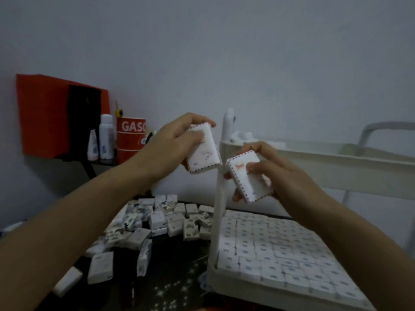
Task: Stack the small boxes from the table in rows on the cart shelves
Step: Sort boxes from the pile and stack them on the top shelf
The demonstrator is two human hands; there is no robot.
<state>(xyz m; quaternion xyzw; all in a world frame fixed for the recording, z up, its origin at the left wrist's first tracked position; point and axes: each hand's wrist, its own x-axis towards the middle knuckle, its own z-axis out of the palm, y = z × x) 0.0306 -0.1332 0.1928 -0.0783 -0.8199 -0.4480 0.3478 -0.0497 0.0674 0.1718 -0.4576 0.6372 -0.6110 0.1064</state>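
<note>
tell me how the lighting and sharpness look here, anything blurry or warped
Head view: dim, bluish light, no glare; left hand, right hand, left box and right box fairly sharp; loose boxes on the table soft and smeared; the wide-angle lens bends the cart post.

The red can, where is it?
Head view, left side: the red can stands beside a white bottle, just behind the left hand.

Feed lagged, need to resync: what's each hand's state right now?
Left hand: closed, gripping a small white box, held up in the air.
Right hand: closed, gripping a second small box, also in the air.
</note>
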